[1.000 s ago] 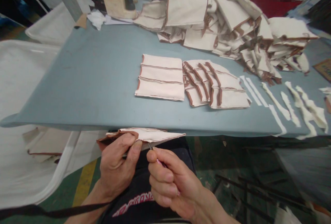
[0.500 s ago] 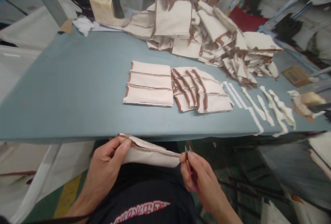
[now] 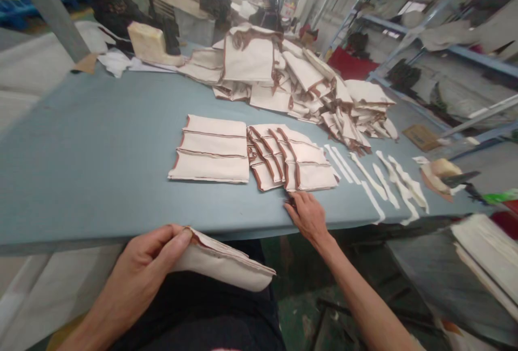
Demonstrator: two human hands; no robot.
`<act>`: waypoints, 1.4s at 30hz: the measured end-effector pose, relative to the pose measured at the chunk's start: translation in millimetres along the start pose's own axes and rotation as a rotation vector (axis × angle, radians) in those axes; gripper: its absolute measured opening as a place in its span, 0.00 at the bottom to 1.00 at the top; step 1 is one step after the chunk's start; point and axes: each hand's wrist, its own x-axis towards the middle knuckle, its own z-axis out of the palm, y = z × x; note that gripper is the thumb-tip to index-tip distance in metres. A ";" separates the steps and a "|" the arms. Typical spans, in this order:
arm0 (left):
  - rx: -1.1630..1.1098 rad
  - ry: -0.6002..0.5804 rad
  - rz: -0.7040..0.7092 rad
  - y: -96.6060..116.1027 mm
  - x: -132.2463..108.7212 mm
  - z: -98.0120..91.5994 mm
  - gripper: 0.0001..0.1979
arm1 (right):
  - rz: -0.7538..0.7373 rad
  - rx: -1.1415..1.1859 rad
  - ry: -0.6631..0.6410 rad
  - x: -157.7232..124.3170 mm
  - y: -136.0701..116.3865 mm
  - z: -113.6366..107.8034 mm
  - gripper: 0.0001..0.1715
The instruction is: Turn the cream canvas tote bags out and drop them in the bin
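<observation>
A: What does the left hand have?

B: A folded cloth piece, pinched near its brown-trimmed end between thumb and fingers. It is off the table, over the person's lap, just beside the front edge.

A: Why grip only one end?

B: Probably to leave the rest easy to reach; the far end slopes down to the right, unsupported.

A: And the right hand?

B: Palm down at the table, just in front of the fanned pieces. Something dark shows by its fingertips, too small to name, and one cannot tell whether the fingers are closed on it.

A: Why the fan?

B: Overlapped like that, the brown edges show, which likely makes the pieces easier to tell apart. The batch to their left lies squarer.

A: And the strips and heap?

B: The strips lie off to the right, the heap at the back, perhaps leaving the near side for the hands.
</observation>
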 end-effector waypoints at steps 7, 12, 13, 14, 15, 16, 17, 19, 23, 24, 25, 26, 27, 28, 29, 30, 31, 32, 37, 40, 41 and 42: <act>-0.049 -0.004 -0.008 18.4 -0.8 -4.3 0.21 | -0.021 0.361 0.083 -38.0 -111.4 -23.1 0.11; 0.030 0.027 0.091 23.0 -9.5 -3.7 0.17 | -0.093 0.736 -0.139 -36.2 -209.3 -42.8 0.08; 0.042 0.048 0.110 23.0 -12.2 -4.4 0.16 | -0.099 0.757 -0.177 -33.6 -219.7 -42.5 0.09; 0.052 0.068 0.126 22.4 -15.3 -5.5 0.16 | -0.096 0.776 -0.222 -31.4 -227.2 -41.2 0.11; 0.060 0.085 0.140 21.2 -18.7 -7.1 0.15 | -0.084 0.804 -0.278 -29.7 -232.4 -39.5 0.13; 0.066 0.099 0.156 19.5 -22.3 -9.1 0.15 | -0.063 0.847 -0.348 -28.5 -236.0 -37.5 0.14; 0.073 0.116 0.173 17.4 -25.9 -11.4 0.14 | -0.037 0.906 -0.428 -27.8 -238.5 -35.6 0.15; 0.089 0.148 0.213 12.9 -32.7 -16.7 0.13 | 0.021 1.052 -0.590 -27.9 -242.6 -32.5 0.16; 0.122 0.216 0.301 7.8 -40.2 -27.2 0.13 | 0.093 1.238 -0.742 -32.7 -253.9 -27.1 0.16; 0.127 0.221 0.316 7.6 -40.8 -29.3 0.13 | 0.096 1.252 -0.745 -34.8 -257.3 -25.7 0.15; 0.134 0.222 0.324 7.7 -41.1 -31.0 0.13 | 0.092 1.258 -0.740 -37.1 -260.6 -24.6 0.13; 0.141 0.221 0.329 8.2 -41.1 -32.4 0.14 | 0.085 1.253 -0.730 -39.4 -263.4 -23.6 0.10; 0.150 0.219 0.329 8.8 -41.0 -33.6 0.14 | 0.071 1.240 -0.719 -41.5 -265.3 -23.1 0.07; 0.162 0.219 0.326 9.6 -41.0 -34.6 0.14 | 0.050 1.222 -0.714 -43.2 -266.0 -23.0 0.04; 0.170 0.226 0.321 10.7 -40.9 -35.8 0.14 | 0.026 1.203 -0.715 -44.2 -265.5 -23.5 0.04; 0.175 0.231 0.315 12.0 -40.8 -37.3 0.14 | 0.004 1.187 -0.711 -44.3 -263.8 -24.5 0.06; 0.177 0.232 0.311 13.7 -40.5 -39.2 0.14 | -0.018 1.175 -0.687 -43.4 -261.2 -26.2 0.08; 0.177 0.226 0.309 15.7 -40.1 -41.8 0.14 | -0.044 1.164 -0.637 -41.3 -258.1 -28.4 0.10; 0.176 0.116 0.356 30.6 -34.2 -60.0 0.13 | -0.375 1.128 -0.367 -16.5 -253.3 -45.0 0.19; 0.188 0.037 0.378 41.0 -32.5 -69.5 0.12 | -0.615 1.161 -0.373 2.2 -263.9 -49.5 0.21; 0.191 0.027 0.385 43.7 -32.7 -71.8 0.11 | -0.670 1.174 -0.358 7.7 -267.9 -49.1 0.19; 0.192 0.021 0.389 45.8 -33.2 -73.7 0.11 | -0.712 1.186 -0.334 12.7 -271.5 -48.2 0.17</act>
